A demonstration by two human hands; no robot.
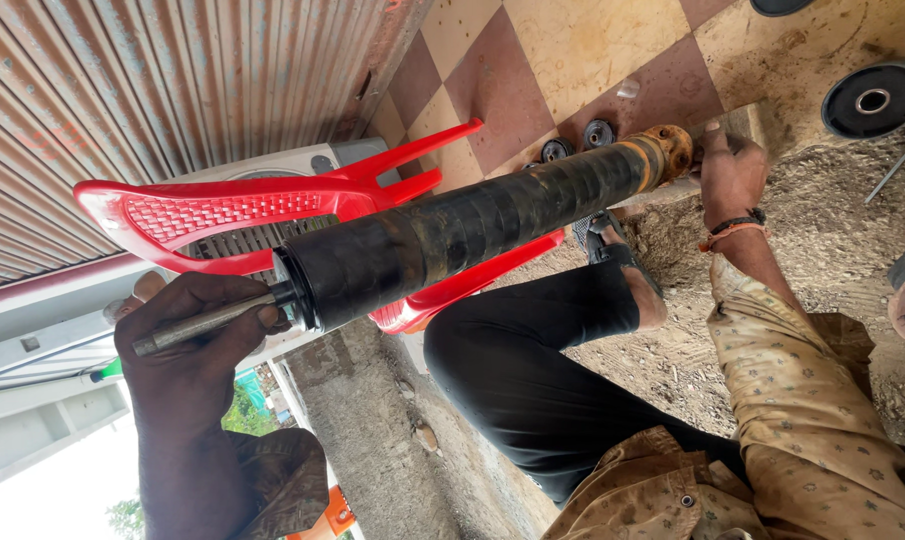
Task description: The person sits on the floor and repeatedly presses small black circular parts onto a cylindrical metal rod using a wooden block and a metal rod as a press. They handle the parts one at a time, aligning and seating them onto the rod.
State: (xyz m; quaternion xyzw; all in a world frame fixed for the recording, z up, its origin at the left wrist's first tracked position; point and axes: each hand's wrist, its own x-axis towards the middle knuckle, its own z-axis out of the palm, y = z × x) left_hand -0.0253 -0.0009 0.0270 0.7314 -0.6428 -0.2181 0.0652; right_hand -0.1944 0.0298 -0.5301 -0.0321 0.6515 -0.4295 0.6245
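I hold a long black grease gun (473, 225) with a dirty barrel slanting across the middle of the view. My left hand (193, 335) is closed around its metal plunger rod (208, 322) at the lower left end. My right hand (731, 175), with a dark and an orange band on the wrist, curls its fingers at the gun's rusty orange head (673, 148) by a stone ledge. My leg in black trousers (533, 350) with a sandal lies under the barrel.
A red plastic chair (223, 215) lies on its side behind the gun. Small black rollers (598, 133) sit on the checkered tile floor, with a large black rubber disc (873, 98) and a thin metal rod (901, 162) nearby. A corrugated shutter (173, 80) fills the upper left.
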